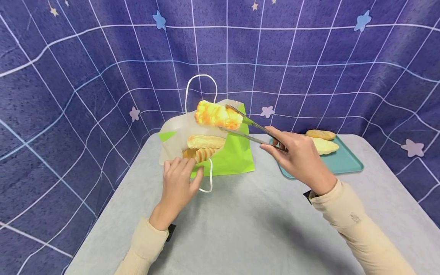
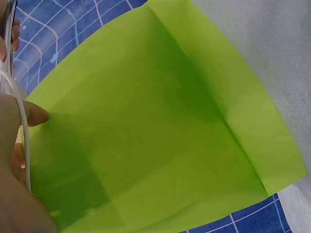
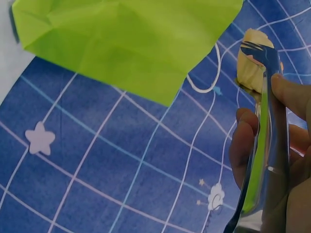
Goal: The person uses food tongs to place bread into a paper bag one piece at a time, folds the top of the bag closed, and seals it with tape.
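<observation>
Golden bread [image 1: 217,115] sits gripped between the metal tongs [image 1: 250,138], above the bag's mouth; the right hand [image 1: 300,154] curls its fingers round the tongs; the left hand [image 1: 178,184] pinches the near rim of the green bag [image 1: 237,154] (more bread [image 1: 206,142] lies inside); rightward, a teal tray [image 1: 345,162] bears two pieces [image 1: 324,146].

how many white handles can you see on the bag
2. The back handle loops up behind the mouth of the bag; the front handle hangs down before it, beside the left hand, which may hide part of it.
</observation>
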### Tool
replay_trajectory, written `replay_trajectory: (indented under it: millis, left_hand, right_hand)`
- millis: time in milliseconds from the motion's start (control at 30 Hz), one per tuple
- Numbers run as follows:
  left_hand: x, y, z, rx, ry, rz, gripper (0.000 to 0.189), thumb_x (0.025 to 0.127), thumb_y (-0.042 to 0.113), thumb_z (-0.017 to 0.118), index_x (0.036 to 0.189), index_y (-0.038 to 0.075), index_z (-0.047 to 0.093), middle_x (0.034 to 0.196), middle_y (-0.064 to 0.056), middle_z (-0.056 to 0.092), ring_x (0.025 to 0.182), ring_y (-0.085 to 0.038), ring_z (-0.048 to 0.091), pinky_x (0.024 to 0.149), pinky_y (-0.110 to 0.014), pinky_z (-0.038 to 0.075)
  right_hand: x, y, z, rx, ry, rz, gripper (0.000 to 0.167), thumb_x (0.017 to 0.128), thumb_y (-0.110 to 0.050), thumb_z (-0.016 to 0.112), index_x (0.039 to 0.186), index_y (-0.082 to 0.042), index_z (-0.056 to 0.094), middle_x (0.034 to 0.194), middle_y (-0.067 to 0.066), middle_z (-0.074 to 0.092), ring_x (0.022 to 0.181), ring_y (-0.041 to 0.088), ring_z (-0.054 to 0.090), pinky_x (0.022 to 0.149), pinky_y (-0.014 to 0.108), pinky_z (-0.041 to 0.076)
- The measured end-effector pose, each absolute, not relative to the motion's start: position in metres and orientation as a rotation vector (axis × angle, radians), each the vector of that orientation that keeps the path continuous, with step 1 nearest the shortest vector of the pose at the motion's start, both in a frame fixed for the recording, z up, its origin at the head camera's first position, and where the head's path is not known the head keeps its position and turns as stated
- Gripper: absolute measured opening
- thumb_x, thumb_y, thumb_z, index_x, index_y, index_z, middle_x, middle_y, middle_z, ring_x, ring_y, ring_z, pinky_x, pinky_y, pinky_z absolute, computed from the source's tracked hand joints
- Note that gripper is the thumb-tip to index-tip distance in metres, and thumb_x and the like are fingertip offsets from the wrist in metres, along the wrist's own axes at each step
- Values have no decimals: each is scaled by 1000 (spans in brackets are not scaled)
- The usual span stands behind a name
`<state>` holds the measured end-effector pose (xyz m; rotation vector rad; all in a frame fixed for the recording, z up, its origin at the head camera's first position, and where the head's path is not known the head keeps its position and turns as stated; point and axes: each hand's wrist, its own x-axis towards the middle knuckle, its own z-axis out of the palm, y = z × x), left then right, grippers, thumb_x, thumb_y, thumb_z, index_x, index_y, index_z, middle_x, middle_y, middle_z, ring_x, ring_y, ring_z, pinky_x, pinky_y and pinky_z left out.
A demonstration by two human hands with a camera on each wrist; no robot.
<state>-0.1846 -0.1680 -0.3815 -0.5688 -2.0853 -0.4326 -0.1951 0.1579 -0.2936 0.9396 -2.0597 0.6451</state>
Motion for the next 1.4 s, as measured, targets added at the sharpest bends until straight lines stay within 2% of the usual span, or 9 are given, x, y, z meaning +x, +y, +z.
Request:
replay_trajectory:
  millis: [233,533,1400]
  left_hand:
    - [-184,-168,-382,-572,-2085,-432,18,90,24,61,83,7,61,75,-4,61,70,-26,51,73,-45,33]
    - [-182,-167,-381,-564,-2110,-423,17,91,23,61,83,8,61,75,-3,60,71,-25,51,73,-44,33]
    - [-182,-168,-379,-555,-2155,-427,20,93,27,61,85,8,62,77,-4,62,75,-26,53,76,-44,33]
  right_hand:
    - [-199,145,-297,969,-2075,652,41,85,-15,78,124,-4,67,76,1,63,56,8,46,53,29,41]
    - [-203,134,-301,970,-2136,636,46,88,-25,76,127,-3,66,80,2,63,56,7,47,54,27,42]
    - [-198,147,-312,883,-2213,703,48,89,-27,76,131,-8,63,85,1,65,60,6,49,54,28,42]
